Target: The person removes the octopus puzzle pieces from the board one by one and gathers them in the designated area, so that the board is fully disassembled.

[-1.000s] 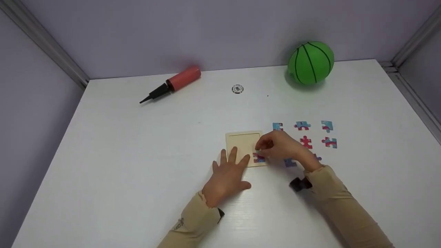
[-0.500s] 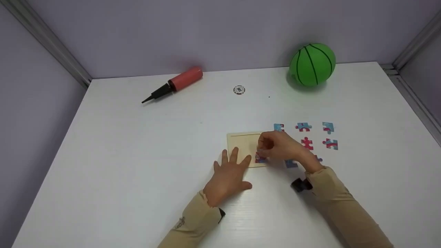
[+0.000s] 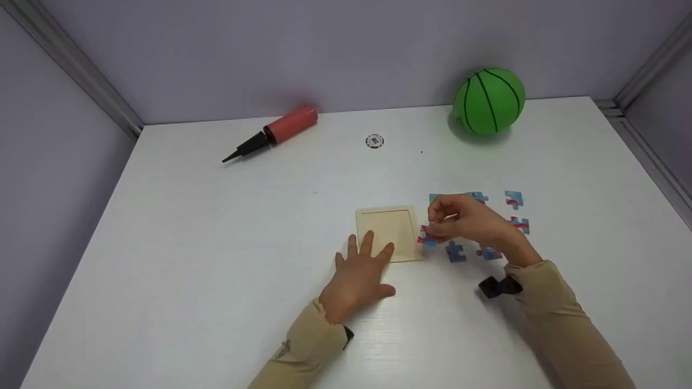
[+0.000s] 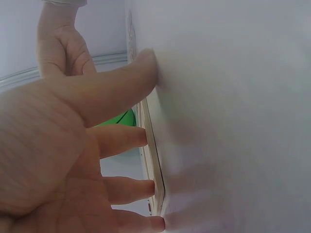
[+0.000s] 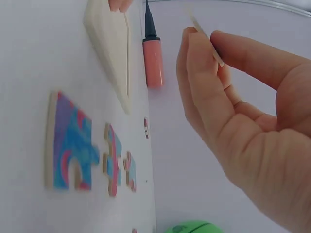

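My right hand point(image 3: 467, 221) pinches a red, pink and blue jigsaw piece point(image 3: 425, 236) between thumb and fingers, just right of the wooden puzzle tray point(image 3: 412, 216). In the right wrist view the piece point(image 5: 208, 40) is edge-on and raised off the table. The left hand point(image 3: 357, 278) lies with spread, straight fingers on the tray's lower left part. The tray's recess shows bare wood where the fingers do not cover it. Nearest the right hand lie a blue piece point(image 3: 456, 252) and a blue-purple piece point(image 3: 490, 253); the hand hides part of the layout.
More pieces lie to the right, among them a blue one point(image 3: 514, 199) and a striped one point(image 3: 520, 225). Behind stand a green ball point(image 3: 490, 101), a round chip point(image 3: 374, 141) and a red-black hand pump point(image 3: 275, 131). Walls point(image 3: 346, 54) bound the table's back.
My right hand has lifted the jigsaw piece out of the tray's lower right corner and moved it right, past the tray's edge. The left hand has stayed in place.
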Motion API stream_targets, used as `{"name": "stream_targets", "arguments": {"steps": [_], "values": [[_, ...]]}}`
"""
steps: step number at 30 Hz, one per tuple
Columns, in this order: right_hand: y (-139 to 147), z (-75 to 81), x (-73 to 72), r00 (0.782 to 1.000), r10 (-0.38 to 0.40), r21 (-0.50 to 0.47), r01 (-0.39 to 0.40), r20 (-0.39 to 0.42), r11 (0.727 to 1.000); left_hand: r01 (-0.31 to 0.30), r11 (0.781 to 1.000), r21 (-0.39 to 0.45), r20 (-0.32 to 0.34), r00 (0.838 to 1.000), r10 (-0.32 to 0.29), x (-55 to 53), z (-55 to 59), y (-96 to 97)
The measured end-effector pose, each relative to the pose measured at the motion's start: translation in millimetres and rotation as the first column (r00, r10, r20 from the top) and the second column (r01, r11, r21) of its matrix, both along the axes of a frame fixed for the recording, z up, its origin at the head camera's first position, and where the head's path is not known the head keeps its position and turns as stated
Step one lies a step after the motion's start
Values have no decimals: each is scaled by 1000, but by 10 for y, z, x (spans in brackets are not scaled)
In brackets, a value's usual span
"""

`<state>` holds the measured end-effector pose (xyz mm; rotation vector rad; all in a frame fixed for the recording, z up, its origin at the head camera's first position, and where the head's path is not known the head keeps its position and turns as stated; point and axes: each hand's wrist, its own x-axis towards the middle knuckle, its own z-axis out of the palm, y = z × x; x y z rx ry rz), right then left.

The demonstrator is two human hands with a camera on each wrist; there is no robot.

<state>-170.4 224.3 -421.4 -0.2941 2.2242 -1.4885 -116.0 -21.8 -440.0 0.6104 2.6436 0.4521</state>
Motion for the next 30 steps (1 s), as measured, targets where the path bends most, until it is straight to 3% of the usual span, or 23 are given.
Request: {"name": "stream_targets", "arguments": {"steps": [12,18,26,30], "values": [[746,69,240,996,-66,57,70,-68,996,-2,1000,9,-3,1000,2,1,4,-12],[1104,53,313,996,-44,161,57,-83,985,-9,1000,25,5,1000,9,0,-13,-22],[1339,8,330,997,-71,369,59,21,927,-5,1000,15,-4,1000,5,-2,-11,-10],[1352,0,326,997,-67,451,49,23,891,-2,1000,13,-9,1000,2,0,-5,3]]}}
